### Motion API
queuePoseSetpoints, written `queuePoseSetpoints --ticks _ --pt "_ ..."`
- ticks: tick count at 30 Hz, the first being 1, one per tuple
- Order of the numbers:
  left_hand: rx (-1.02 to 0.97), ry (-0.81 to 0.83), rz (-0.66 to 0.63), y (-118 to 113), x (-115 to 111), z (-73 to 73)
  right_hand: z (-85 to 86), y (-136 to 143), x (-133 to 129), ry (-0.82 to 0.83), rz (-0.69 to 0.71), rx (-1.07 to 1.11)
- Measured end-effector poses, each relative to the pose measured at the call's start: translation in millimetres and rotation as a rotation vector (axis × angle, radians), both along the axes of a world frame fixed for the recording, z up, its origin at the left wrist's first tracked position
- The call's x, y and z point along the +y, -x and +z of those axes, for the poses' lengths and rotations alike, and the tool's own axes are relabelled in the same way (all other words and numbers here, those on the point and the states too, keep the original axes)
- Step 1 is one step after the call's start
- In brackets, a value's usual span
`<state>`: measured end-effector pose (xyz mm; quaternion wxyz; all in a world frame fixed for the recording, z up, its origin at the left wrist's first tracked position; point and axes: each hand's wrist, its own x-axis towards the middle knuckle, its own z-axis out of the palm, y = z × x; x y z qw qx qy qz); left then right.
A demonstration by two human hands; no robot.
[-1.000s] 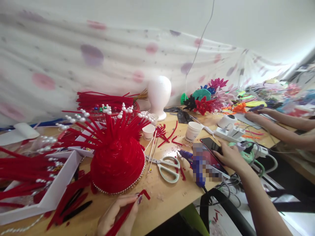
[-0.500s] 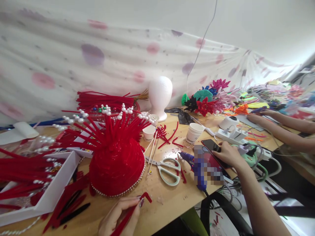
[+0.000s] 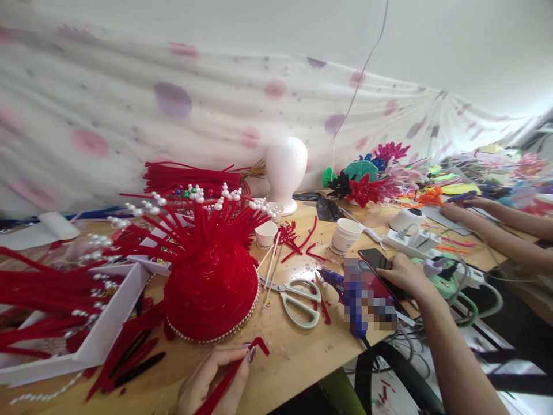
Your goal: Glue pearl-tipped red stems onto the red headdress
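Note:
Near the front edge of the table, my left hand (image 3: 216,380) pinches a red fuzzy stem (image 3: 261,346) whose tip is bent over. Just behind it stands a red domed headpiece (image 3: 211,294), trimmed with beads along its rim and topped by red stems with white beads. My right hand (image 3: 404,275) rests on a dark phone (image 3: 375,266), its fingers over the screen; whether it grips the phone is unclear. A purple glue gun (image 3: 355,305) lies left of the phone, partly pixelated. White-handled scissors (image 3: 301,302) lie between the headpiece and the glue gun.
Paper cups (image 3: 345,233) and a white foam head (image 3: 286,173) stand behind. At left is a white box (image 3: 108,323) of red stems. Power strips (image 3: 417,239) with cables lie at right, beyond them another person's arms (image 3: 496,230) and colourful fuzzy flowers (image 3: 367,178).
The whole view has shifted slightly, so the things appear a little further right. Both hands keep nearly the same pose, the left still pinching the red stem.

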<state>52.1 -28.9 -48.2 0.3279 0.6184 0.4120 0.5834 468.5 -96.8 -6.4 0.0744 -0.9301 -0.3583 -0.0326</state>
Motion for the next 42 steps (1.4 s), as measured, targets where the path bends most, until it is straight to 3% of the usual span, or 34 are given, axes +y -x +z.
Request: queuePoseSetpoints --ticks 10,27,42 --pt "-0.034 0.004 -0.026 2.5 0.9 -1.3 -6.7 1.3 0.8 -0.034 -0.078 0.016" --pt "-0.01 0.039 -0.022 2.6 -0.1 -2.1 -15.7 -1.8 -5.7 0.016 -0.096 -0.055" --pt "-0.002 0.037 -0.044 3.5 0.8 1.5 -7.7 10.7 -7.2 -0.011 -0.138 -0.021"
